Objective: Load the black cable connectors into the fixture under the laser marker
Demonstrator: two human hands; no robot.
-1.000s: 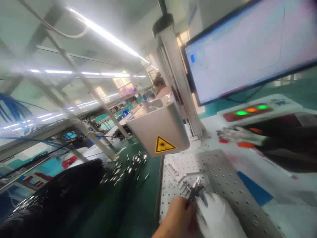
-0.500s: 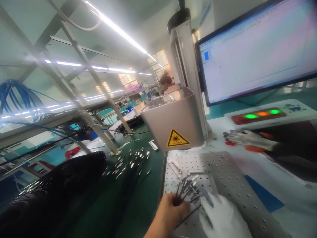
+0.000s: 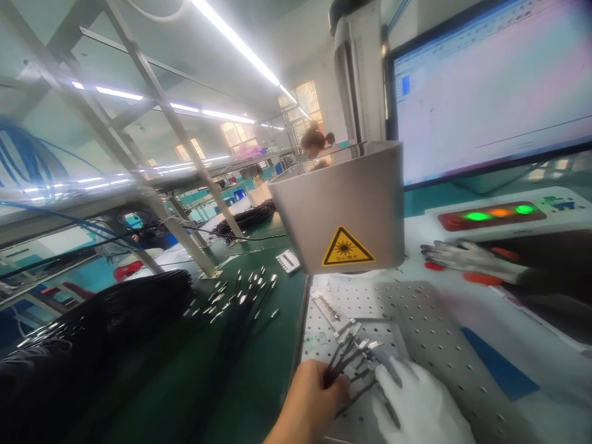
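My bare left hand (image 3: 314, 394) is closed round a bunch of black cables (image 3: 340, 364) over the perforated metal plate. Their silvery connector ends (image 3: 365, 346) fan out past the fingers, pointing up and away. Close on its right, my right hand (image 3: 419, 401) wears a white glove. Its curled fingertips meet one of the cables at the right of the bunch; the exact pinch is partly hidden. Just beyond the connectors, a small metal fixture strip (image 3: 327, 311) is on the perforated plate (image 3: 432, 333).
A grey machine head with a yellow laser warning sign (image 3: 348, 248) hangs over the plate. More cables (image 3: 252, 290) lie on the green table (image 3: 152, 376) at left. A monitor (image 3: 490, 98), a lit button panel (image 3: 493, 216) and a grey-white glove (image 3: 467, 256) are at right.
The view has shifted slightly, so the machine head and monitor appear farther right. Both hands stay at the cable bunch, whose connector ends now sit a little differently.
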